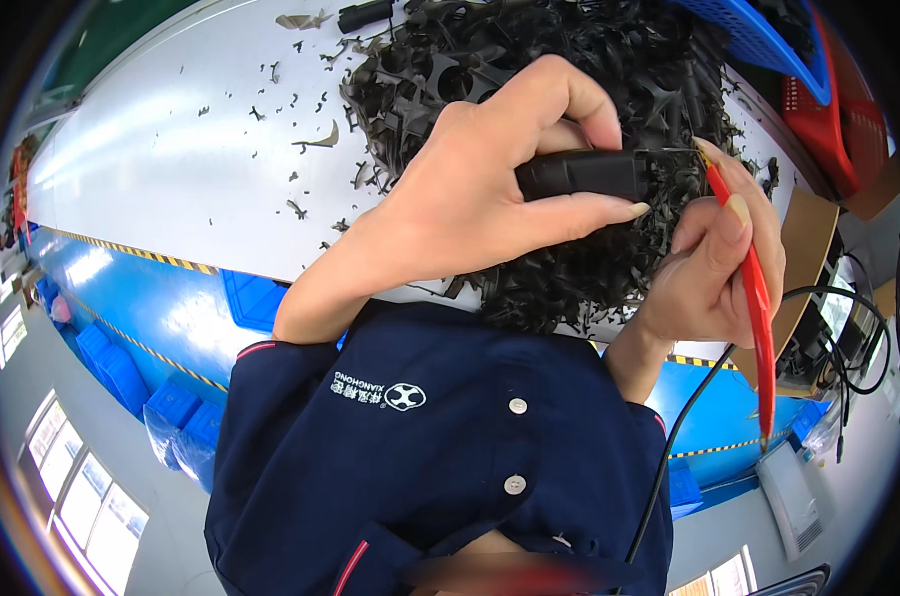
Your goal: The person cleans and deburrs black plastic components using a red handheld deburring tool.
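My left hand (480, 179) is closed around a black plastic part (589, 177), tube-like with a squarer right end, gripped between thumb and fingers. It is held level above a heap of black plastic scraps (559, 273). To its right, my right hand (718, 238) pinches a slim red-handled tool (760, 318). A thin metal tip shows at the tool's upper end, close to the right end of the black part. Whether tip and part touch, I cannot tell. The tool's handle runs down past my right palm.
The white table (192, 149) carries scattered black trimmings and a separate black part (365, 15) at the far edge. A blue basket (767, 45) and a red basket (827, 119) stand far right, beside a cardboard box (805, 248). A black cable (683, 417) hangs beside my right arm.
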The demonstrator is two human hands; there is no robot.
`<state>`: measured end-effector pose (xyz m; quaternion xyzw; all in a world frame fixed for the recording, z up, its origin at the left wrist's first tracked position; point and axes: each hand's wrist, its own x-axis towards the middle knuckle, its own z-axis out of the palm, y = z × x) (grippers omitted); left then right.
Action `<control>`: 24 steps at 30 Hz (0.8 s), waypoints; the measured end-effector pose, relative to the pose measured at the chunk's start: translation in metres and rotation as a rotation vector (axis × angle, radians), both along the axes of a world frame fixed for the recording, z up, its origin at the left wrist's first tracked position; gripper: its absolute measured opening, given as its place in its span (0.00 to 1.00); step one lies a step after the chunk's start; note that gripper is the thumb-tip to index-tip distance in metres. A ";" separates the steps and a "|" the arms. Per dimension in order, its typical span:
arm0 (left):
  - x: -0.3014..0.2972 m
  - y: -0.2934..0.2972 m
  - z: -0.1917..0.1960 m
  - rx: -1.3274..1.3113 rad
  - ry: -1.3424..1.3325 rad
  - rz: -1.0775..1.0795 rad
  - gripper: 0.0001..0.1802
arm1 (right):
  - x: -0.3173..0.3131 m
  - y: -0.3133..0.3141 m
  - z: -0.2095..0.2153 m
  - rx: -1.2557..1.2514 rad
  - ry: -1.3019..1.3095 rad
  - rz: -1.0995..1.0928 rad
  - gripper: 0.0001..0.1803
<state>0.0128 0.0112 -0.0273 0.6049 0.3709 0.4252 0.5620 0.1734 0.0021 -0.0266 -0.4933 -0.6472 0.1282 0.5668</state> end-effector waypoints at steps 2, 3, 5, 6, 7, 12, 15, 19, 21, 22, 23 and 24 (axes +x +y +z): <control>0.000 0.000 0.001 -0.068 -0.035 -0.031 0.09 | 0.002 0.003 -0.004 0.027 -0.022 -0.026 0.05; -0.001 0.000 -0.001 -0.066 -0.032 -0.032 0.09 | 0.004 0.005 -0.007 0.030 -0.019 -0.027 0.05; -0.004 0.004 -0.008 0.123 -0.144 -0.049 0.11 | 0.006 0.008 -0.011 0.067 -0.063 -0.113 0.05; -0.005 0.009 -0.017 0.324 -0.072 -0.020 0.20 | 0.008 0.010 -0.007 0.025 -0.105 -0.182 0.05; -0.006 0.009 -0.016 0.326 -0.072 -0.023 0.20 | 0.008 0.009 -0.004 0.027 -0.104 -0.186 0.05; -0.005 0.011 -0.016 0.199 -0.221 -0.067 0.25 | 0.008 0.010 -0.006 -0.095 0.301 0.088 0.12; -0.005 0.004 -0.015 0.009 -0.415 -0.065 0.13 | 0.007 0.007 -0.005 -0.179 0.539 0.279 0.21; -0.002 0.001 -0.007 -0.183 -0.509 -0.025 0.17 | 0.008 0.004 -0.007 -0.197 0.695 0.384 0.23; -0.002 0.002 -0.008 -0.158 -0.470 -0.006 0.17 | 0.007 0.002 -0.006 -0.217 0.743 0.454 0.23; -0.001 0.001 -0.009 -0.182 -0.530 0.002 0.18 | 0.005 0.002 -0.007 -0.223 0.751 0.471 0.24; 0.000 0.001 -0.010 -0.182 -0.531 0.001 0.18 | 0.003 0.002 -0.006 -0.222 0.750 0.470 0.24; 0.001 0.000 -0.010 -0.188 -0.536 -0.005 0.18 | 0.001 0.001 -0.006 -0.232 0.712 0.454 0.24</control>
